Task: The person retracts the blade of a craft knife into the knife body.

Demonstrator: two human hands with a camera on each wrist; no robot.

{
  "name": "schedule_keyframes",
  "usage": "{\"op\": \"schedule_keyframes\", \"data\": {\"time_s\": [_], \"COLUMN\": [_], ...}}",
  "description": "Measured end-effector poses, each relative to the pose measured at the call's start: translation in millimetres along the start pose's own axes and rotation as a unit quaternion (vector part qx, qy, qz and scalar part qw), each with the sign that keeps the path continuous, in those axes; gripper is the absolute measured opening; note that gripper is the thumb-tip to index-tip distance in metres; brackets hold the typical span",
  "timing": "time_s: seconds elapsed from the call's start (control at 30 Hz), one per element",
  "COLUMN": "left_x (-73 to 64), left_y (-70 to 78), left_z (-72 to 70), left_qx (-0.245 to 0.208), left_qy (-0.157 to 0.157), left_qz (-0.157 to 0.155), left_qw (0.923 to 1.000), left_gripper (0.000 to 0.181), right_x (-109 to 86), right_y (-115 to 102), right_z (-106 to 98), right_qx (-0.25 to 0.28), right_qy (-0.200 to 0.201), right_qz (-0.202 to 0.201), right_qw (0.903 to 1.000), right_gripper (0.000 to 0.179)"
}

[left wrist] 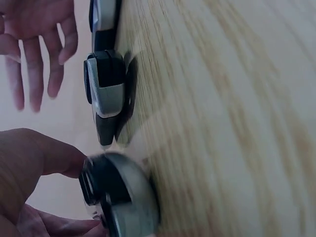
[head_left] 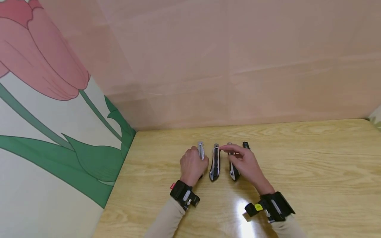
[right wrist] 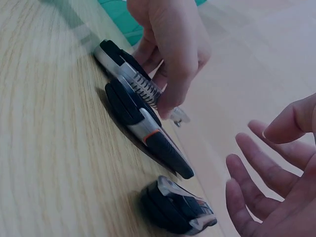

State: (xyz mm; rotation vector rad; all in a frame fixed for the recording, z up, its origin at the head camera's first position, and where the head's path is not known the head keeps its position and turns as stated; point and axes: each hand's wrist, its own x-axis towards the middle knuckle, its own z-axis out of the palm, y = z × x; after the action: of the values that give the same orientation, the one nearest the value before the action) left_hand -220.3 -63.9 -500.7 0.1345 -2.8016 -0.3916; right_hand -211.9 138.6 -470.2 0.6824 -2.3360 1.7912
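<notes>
My left hand (head_left: 192,166) grips the leftmost of several utility knives, a silver and black one (head_left: 200,150). In the right wrist view the thumb and fingers of that hand pinch the knife's ribbed metal part (right wrist: 143,89). A second utility knife (head_left: 215,163), black with silver trim, lies just to the right. My right hand (head_left: 244,162) hovers with loosely extended fingers over a third utility knife (head_left: 234,172), hiding its middle. Behind this hand the black end of another utility knife (head_left: 245,145) shows. In the right wrist view nothing is between the right fingers.
The knives lie roughly side by side on a wood-grain table (head_left: 312,172). Behind it stands a pinkish-brown cloth backdrop (head_left: 226,66). A panel with a large tulip print (head_left: 44,53) borders the table's left side. Light glares off the wood near the right wrist.
</notes>
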Motion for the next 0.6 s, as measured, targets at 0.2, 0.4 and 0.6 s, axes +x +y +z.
{"op": "schedule_keyframes", "data": {"time_s": [0.2, 0.4, 0.6], "left_x": [-1.6, -3.9, -5.5], "left_y": [3.0, 4.7, 3.9], "left_z": [1.3, 4.0, -2.8], "left_qx": [0.001, -0.003, 0.036], "left_qy": [-0.013, -0.001, -0.012], "left_qz": [-0.009, -0.002, 0.008], "left_qw": [0.9999, 1.0, 0.9992], "left_gripper": [0.034, 0.037, 0.048], "right_x": [1.3, -0.2, -1.7], "right_y": [23, 31, 32], "right_z": [-2, -4, -8], "right_qx": [-0.034, -0.03, -0.058], "right_qy": [0.015, 0.015, 0.02], "right_qz": [0.014, 0.02, 0.033], "right_qw": [0.9992, 0.9992, 0.9976], "right_gripper": [0.032, 0.03, 0.032]}}
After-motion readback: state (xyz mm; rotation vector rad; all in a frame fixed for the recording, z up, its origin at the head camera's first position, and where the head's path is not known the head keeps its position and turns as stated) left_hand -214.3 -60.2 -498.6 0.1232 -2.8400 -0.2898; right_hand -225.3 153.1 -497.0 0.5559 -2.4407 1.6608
